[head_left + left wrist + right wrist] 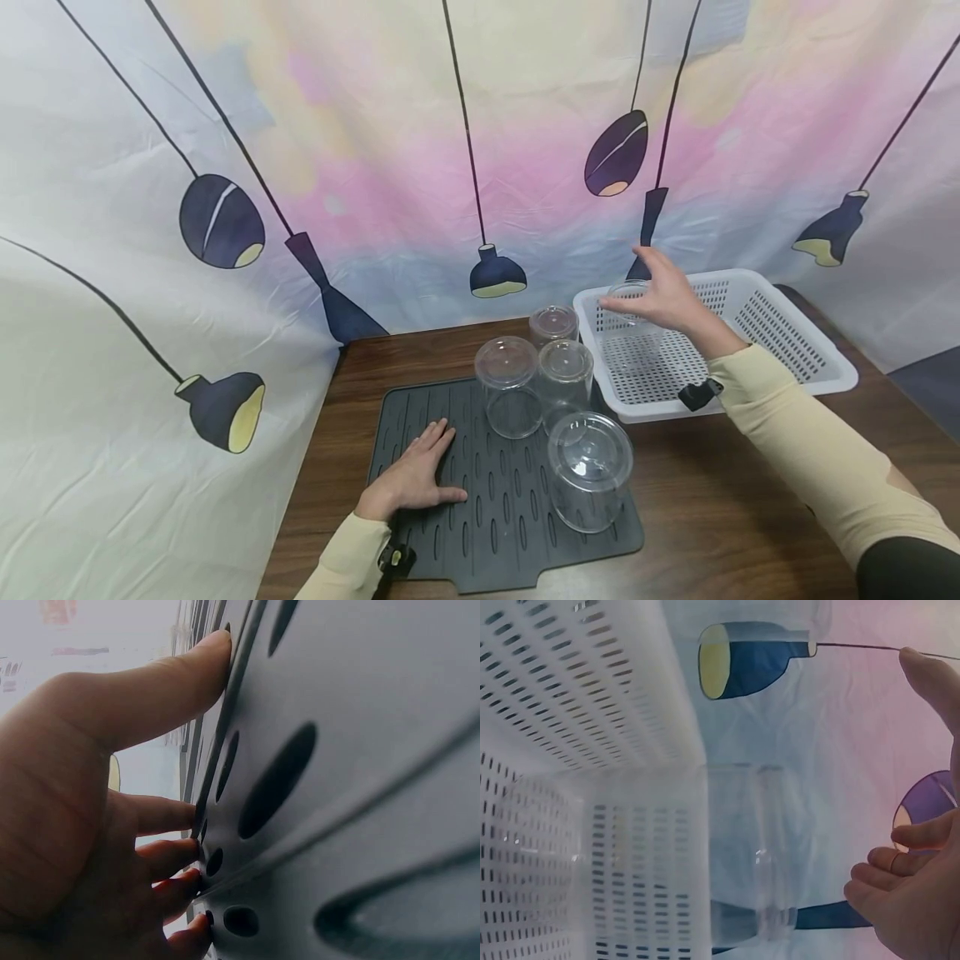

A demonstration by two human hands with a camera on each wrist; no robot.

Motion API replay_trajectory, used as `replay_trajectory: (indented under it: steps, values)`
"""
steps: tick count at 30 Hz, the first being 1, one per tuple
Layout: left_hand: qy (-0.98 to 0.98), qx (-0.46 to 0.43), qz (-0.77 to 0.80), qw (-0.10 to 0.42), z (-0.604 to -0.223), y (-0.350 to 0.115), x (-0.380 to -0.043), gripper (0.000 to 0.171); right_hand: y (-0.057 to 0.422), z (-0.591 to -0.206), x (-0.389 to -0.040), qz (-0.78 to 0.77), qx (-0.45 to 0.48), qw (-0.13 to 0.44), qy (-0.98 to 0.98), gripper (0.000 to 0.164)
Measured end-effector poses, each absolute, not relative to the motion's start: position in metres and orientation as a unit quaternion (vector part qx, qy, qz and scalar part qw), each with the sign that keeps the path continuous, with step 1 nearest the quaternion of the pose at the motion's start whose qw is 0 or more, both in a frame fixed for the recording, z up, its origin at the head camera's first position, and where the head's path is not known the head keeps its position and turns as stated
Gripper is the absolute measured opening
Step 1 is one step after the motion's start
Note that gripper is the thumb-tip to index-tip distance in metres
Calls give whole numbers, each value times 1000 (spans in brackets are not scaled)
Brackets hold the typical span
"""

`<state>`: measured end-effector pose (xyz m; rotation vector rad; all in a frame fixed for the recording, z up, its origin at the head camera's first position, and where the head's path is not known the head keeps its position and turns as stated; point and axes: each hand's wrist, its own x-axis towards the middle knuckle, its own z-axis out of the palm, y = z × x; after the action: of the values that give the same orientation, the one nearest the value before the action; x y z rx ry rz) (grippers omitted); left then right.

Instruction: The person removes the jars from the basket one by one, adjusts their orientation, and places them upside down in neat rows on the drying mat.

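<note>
My left hand [416, 475] rests with fingers spread on a dark grey drying mat [480, 533]; the left wrist view shows its fingertips [214, 656] against the slotted surface. Over the white basket [615, 408], my right hand [663, 296] is spread wide beside the top of a clear jar [628, 292] standing inside. The right wrist view shows a gap between this hand [915, 877] and the jar [769, 855]. Several clear jars, including a wide one in front [590, 467] and a taller pair behind [508, 392], stand along the mat's right side.
Wooden table [735, 500] lies under the mat and basket. A cloth backdrop [420, 167] printed with hanging lamps rises right behind the table's back edge. One jar [553, 323] stands at the back, close to the basket's left wall.
</note>
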<state>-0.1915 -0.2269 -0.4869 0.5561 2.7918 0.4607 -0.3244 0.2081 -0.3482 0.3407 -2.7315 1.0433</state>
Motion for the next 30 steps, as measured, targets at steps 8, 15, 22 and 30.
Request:
replay_trajectory:
  steps: [8,15,22,30]
  values:
    - [960,191,160,129,-487,-227,-191,104,217,-360,-327,350,93,84,-928,119]
    - [959,189,164,129,-486,-227,-191,104,224,-369,-327,370,61,55,-925,130]
    - [960,189,165,126,-486,-227,-190,103,229,-373,-328,373,45,46,-926,135]
    - [960,187,166,127,-487,-227,-190,103,237,-379,-334,384,47,9,-922,135]
